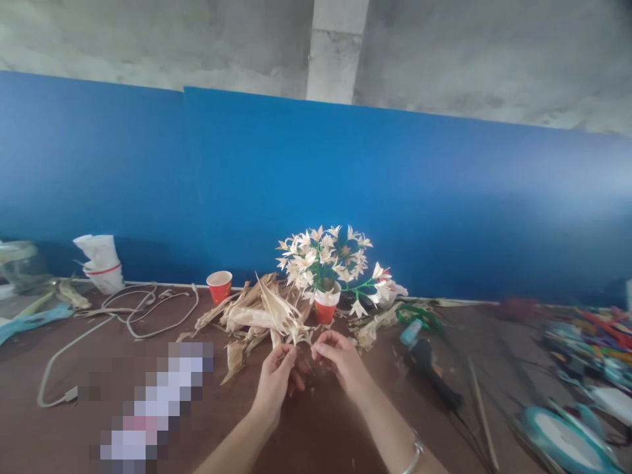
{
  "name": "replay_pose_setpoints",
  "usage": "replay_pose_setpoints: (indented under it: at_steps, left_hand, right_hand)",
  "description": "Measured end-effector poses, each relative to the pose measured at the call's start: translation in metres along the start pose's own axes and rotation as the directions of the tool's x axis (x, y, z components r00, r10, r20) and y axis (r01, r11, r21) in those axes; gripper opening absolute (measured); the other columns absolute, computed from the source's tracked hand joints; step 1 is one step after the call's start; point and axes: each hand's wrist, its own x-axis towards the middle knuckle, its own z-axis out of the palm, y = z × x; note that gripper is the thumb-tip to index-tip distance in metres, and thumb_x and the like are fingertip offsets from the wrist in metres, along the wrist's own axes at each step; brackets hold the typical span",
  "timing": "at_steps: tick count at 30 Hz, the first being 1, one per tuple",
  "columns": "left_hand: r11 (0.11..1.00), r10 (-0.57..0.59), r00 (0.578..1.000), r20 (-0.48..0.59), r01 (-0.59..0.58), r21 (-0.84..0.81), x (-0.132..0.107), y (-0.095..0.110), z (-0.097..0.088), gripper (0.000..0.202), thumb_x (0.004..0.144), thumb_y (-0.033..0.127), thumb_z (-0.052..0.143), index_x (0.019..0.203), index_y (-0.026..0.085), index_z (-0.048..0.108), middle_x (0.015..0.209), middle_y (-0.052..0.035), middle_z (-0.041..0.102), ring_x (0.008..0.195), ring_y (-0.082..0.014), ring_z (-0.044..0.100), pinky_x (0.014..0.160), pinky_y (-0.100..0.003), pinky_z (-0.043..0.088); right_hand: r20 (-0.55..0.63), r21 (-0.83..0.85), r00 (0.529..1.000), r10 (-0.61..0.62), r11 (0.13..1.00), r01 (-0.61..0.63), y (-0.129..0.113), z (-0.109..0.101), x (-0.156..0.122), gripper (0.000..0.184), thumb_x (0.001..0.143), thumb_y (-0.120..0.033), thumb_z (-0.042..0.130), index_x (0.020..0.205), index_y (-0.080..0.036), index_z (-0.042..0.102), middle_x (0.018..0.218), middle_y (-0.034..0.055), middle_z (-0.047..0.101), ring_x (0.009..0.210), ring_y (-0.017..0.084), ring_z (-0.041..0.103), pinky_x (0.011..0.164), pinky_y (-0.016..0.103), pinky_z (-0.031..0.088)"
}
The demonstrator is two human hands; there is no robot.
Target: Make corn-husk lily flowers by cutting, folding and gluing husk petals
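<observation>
My left hand (275, 382) is closed in a pinch, thumb against forefinger, at the near edge of a pile of dry corn husks (254, 318). Just across from it, my right hand (342, 363) also pinches, its fingertips a short gap from the left ones. Pale, thin husk bits show right above both fingertips, but whether they are held or lie behind is unclear. Beyond the hands, a red and white paper cup (326, 309) holds a bunch of cream husk flowers (323, 257) on green stems.
Another red paper cup (220, 287) stands behind the pile. A white cable (135, 332) loops across the left side. To the right lie a black-handled tool (432, 375), a thin stick (482, 411) and a teal-rimmed spool (565, 438). A blue panel (296, 164) backs the table.
</observation>
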Motion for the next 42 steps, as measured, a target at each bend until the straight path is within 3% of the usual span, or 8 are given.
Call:
replay_pose_setpoints:
  at_steps: [5, 10, 13, 20, 27, 42]
  left_hand:
    - [0.999, -0.002, 1.000, 0.018, 0.001, 0.034, -0.001, -0.002, 0.001, 0.032, 0.071, 0.046, 0.059, 0.070, 0.015, 0.052, 0.062, -0.0004, 0.063, 0.034, -0.0046, 0.047, 0.031, -0.014, 0.023]
    - [0.999, -0.017, 0.999, 0.034, 0.016, 0.042, -0.002, -0.002, 0.003, 0.031, 0.069, 0.044, 0.060, 0.068, 0.014, 0.054, 0.057, -0.0001, 0.061, 0.035, -0.0052, 0.047, 0.032, -0.014, 0.023]
    - [0.999, -0.018, 0.999, 0.039, 0.016, 0.047, -0.002, -0.001, 0.003, 0.031, 0.069, 0.045, 0.061, 0.068, 0.014, 0.055, 0.055, 0.0003, 0.060, 0.034, -0.0057, 0.047, 0.032, -0.014, 0.024]
    - [0.998, -0.031, 0.999, 0.045, 0.029, 0.049, -0.003, -0.001, 0.003, 0.031, 0.068, 0.045, 0.061, 0.066, 0.015, 0.054, 0.057, -0.0012, 0.062, 0.034, -0.0058, 0.047, 0.032, -0.015, 0.023]
    - [0.998, -0.047, 0.997, 0.059, 0.044, 0.041, -0.004, 0.000, 0.004, 0.030, 0.069, 0.043, 0.061, 0.067, 0.014, 0.054, 0.057, -0.0006, 0.062, 0.034, -0.0055, 0.048, 0.032, -0.014, 0.022]
    - [0.998, -0.045, 0.996, 0.079, 0.041, 0.054, -0.004, 0.000, 0.004, 0.033, 0.068, 0.047, 0.062, 0.064, 0.015, 0.054, 0.054, -0.0007, 0.062, 0.032, -0.0056, 0.047, 0.031, -0.015, 0.023]
  right_hand:
    - [-0.098, -0.122, 0.983, -0.156, 0.982, 0.144, 0.007, 0.001, 0.002, 0.013, 0.066, -0.025, 0.066, 0.069, -0.017, 0.056, 0.058, -0.0033, 0.056, 0.054, 0.010, 0.051, 0.054, 0.021, 0.040]
    - [-0.089, -0.330, 0.949, -0.302, 0.908, 0.258, 0.011, 0.007, -0.001, 0.011, 0.068, -0.026, 0.062, 0.075, -0.018, 0.061, 0.068, 0.0009, 0.061, 0.062, 0.015, 0.057, 0.061, 0.027, 0.046]
    - [-0.071, -0.423, 0.947, -0.314, 0.869, 0.256, 0.015, 0.008, -0.002, 0.010, 0.070, -0.027, 0.060, 0.070, -0.018, 0.061, 0.063, 0.0015, 0.061, 0.062, 0.017, 0.057, 0.060, 0.027, 0.046]
    - [-0.109, -0.389, 0.934, -0.341, 0.879, 0.276, 0.019, 0.009, -0.001, 0.013, 0.070, -0.028, 0.060, 0.078, -0.018, 0.058, 0.071, 0.0029, 0.062, 0.064, 0.017, 0.058, 0.059, 0.027, 0.048]
    - [-0.086, -0.501, 0.921, -0.379, 0.816, 0.289, 0.013, 0.011, -0.005, 0.009, 0.073, -0.026, 0.057, 0.069, -0.018, 0.059, 0.066, 0.0019, 0.062, 0.062, 0.016, 0.056, 0.059, 0.026, 0.045]
    - [-0.062, -0.602, 0.870, -0.490, 0.713, 0.359, 0.014, 0.017, -0.011, 0.007, 0.075, -0.022, 0.053, 0.069, -0.019, 0.055, 0.067, 0.0008, 0.060, 0.061, 0.015, 0.053, 0.058, 0.024, 0.042]
